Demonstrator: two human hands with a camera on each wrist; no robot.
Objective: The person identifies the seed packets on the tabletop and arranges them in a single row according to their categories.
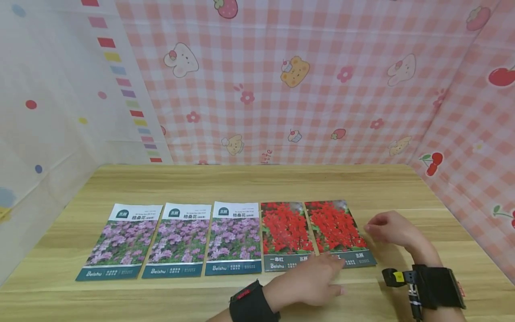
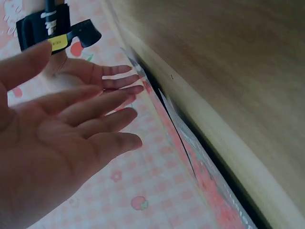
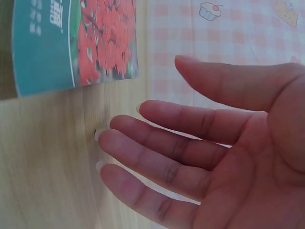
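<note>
Five flower seed packets lie in a row. The three at left show purple flowers: the left packet (image 1: pixel 121 241), the middle one (image 1: pixel 179 240) and the third (image 1: pixel 234 237). To their right lie two red-flower packets, one inner (image 1: pixel 285 228) and one at the right end (image 1: pixel 337 226). My left hand (image 1: pixel 310 279) hovers over the lower edges of the two red ones, fingers extended, partly covering their labels. Beside the end packet's right edge is my right hand (image 1: pixel 396 228); the right wrist view shows its fingers loosely spread and apart from the packet (image 3: pixel 107 40), holding nothing.
The wooden table (image 1: pixel 249 183) meets a pink checked cloth wall (image 1: pixel 257 112) at the back. More printed cloth stands at the left (image 1: pixel 52 134) and right (image 1: pixel 474 134) sides. Each wrist wears a black band, and a small camera (image 1: pixel 396 277) sits on the right one.
</note>
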